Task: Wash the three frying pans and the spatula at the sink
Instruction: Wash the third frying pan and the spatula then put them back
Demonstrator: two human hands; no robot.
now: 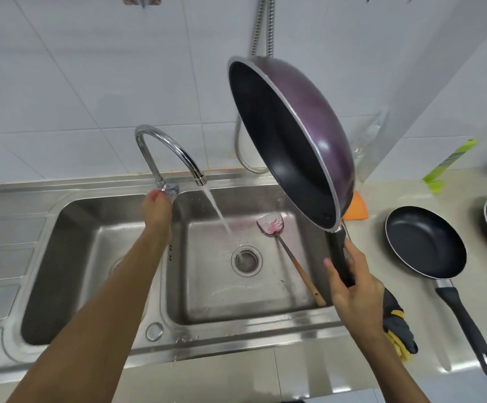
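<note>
- My right hand (352, 289) wraps the handle of the purple pan (309, 135), which is tipped on edge above my fingers; a wet hold could let it twist and drop.
- The spatula (283, 245) lies in the sink (236, 321) just left of those fingers, where a falling pan would hit it.
- My left hand (156, 209) is at the tap lever (170, 189); I cannot tell whether the fingers curl round it. Opened too far, the water (219, 213) would splash.
- The black pan (425, 242) sits right of my grip, within an elbow's knock.

2 bare arms reach forward. The left arm is stretched out long, and the left hand (156, 209) sits at the base of the tap (149, 158), back upward. Its fingertips are hidden, so it may be gripping or only touching. The right hand (352, 286) is nearer, its thumb and fingers curled round the handle of a raised pan (283, 146).
</note>
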